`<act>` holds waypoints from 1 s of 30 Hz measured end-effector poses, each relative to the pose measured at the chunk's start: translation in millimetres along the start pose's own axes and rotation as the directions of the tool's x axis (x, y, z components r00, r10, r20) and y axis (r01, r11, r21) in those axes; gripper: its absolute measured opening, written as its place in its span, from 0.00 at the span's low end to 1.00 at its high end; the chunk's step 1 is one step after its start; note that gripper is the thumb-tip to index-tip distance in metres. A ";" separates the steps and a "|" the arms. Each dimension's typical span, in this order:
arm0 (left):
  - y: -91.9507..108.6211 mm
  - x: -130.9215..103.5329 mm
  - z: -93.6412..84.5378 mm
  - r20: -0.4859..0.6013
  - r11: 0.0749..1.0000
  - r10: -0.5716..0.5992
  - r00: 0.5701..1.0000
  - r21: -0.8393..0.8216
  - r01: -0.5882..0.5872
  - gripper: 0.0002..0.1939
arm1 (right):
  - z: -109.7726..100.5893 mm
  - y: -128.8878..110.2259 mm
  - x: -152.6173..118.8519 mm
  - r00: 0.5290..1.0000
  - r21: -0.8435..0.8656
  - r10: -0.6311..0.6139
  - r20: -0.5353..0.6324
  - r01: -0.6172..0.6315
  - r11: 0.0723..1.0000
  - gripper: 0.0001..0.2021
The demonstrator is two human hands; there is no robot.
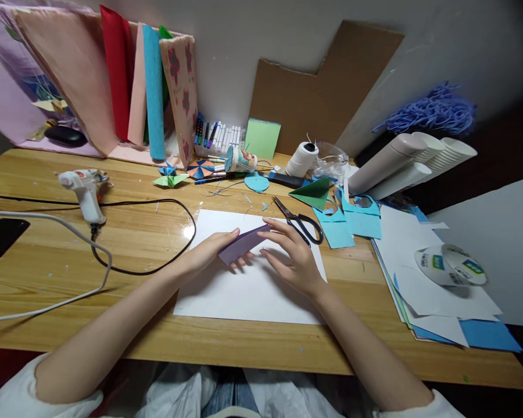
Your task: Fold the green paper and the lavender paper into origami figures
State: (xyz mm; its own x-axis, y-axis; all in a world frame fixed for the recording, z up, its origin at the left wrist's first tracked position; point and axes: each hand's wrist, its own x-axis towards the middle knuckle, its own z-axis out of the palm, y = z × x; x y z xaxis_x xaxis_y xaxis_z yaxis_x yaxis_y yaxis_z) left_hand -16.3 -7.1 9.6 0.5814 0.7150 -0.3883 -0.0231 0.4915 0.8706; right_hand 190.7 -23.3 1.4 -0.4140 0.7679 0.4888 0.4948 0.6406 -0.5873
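Note:
A folded strip of purple paper (239,246) is held above a white sheet (244,296) on the table. My left hand (218,249) grips its left end, thumb on the top edge and fingers underneath. At the far end, my right hand (292,255) has its thumb and fingertips around the upper right corner of the paper, the other fingers slightly apart. Scissors with black handles (303,225) lie just beyond my right hand, partly on the white sheet.
A glue gun (85,194) with a looping black cord lies to the left. Dark green folded paper (312,193) and light blue cut pieces (337,227) are right of the scissors. A tape roll (451,266) rests on stacked paper. White thread (302,159) and markers (226,136) stand at the back.

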 end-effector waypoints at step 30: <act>-4.4 2.9 8.0 -0.098 0.983 0.166 0.981 -0.055 -0.172 0.22 | 1.2 5.1 0.7 0.948 0.348 0.305 -0.085 -0.259 0.901 0.02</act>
State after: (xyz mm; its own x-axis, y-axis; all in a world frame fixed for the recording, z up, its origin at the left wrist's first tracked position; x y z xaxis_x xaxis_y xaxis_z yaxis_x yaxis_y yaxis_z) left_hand -8.0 -11.2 7.0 0.4867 0.8322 -0.2657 -0.1678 0.3876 0.9064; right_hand 192.0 -19.5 -2.0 -0.1769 0.9240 0.3389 0.2874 0.3779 -0.8801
